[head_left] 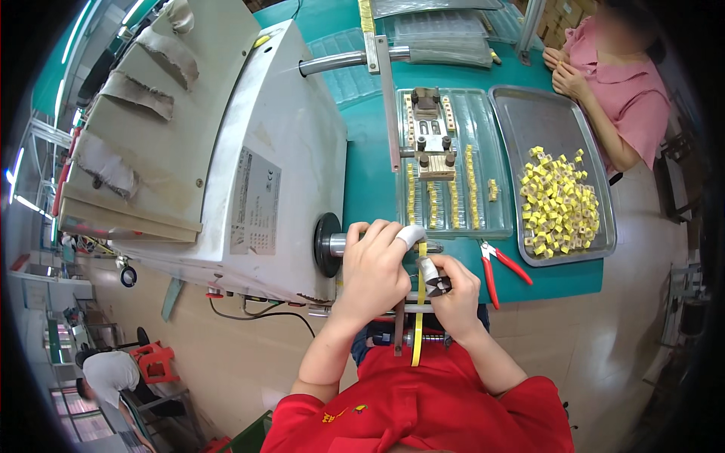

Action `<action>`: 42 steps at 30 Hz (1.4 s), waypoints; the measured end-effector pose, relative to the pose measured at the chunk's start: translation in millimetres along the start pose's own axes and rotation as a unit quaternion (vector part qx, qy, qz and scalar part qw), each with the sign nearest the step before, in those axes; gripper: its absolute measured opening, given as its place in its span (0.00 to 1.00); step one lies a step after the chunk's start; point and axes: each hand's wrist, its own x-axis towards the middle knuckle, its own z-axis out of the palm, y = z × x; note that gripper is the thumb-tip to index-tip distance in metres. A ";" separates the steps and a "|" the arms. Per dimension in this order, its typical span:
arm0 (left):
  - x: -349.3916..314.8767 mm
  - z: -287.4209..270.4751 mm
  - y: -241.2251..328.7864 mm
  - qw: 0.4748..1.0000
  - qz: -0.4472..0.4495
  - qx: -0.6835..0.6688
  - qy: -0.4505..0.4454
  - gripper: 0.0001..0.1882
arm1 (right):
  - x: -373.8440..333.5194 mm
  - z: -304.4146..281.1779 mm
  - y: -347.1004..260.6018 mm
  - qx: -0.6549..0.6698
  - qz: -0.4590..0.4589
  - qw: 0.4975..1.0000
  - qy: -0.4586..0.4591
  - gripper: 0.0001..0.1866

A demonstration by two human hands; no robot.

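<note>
My left hand (pixel 371 264) bends over the spindle (pixel 337 244) of the grey-white machine, fingers curled together. A white cover wraps one fingertip, which touches the top of a yellow tape strip (pixel 418 332). What those fingers grip is hidden beneath them. Just right of the strip, my right hand (pixel 456 297) is closed, its thumb and fingers around a small dark and silvery piece (pixel 436 285) too small to name. The tape runs between both hands down toward my red shirt, past a metal bar (pixel 399 328).
The machine body (pixel 283 166) fills the left. Ahead, a clear plastic tray (pixel 495 219) holds rows of small yellow-wrapped parts under a metal fixture (pixel 432 143). A metal tray (pixel 513 124) carries a heap of them. Red-handled cutters (pixel 491 275) lie nearby. A person in pink (pixel 627 98) sits right.
</note>
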 end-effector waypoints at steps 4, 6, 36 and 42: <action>5.7 -10.8 -0.3 0.999 -0.011 0.000 -0.048 0.19 | 2.0 -3.2 -5.9 -0.019 0.005 1.000 0.008 0.18; 7.2 -13.7 -1.6 0.995 -0.031 -0.009 -0.098 0.18 | 3.2 -5.2 -7.0 -0.016 0.014 1.000 0.007 0.19; -24.2 19.5 -4.5 0.992 0.042 -0.008 0.115 0.19 | 2.7 -10.0 0.2 -0.032 -0.006 0.999 -0.005 0.18; -20.3 13.8 -10.0 0.994 0.080 -0.001 0.070 0.22 | 5.0 -13.5 1.1 -0.039 -0.011 0.999 -0.012 0.17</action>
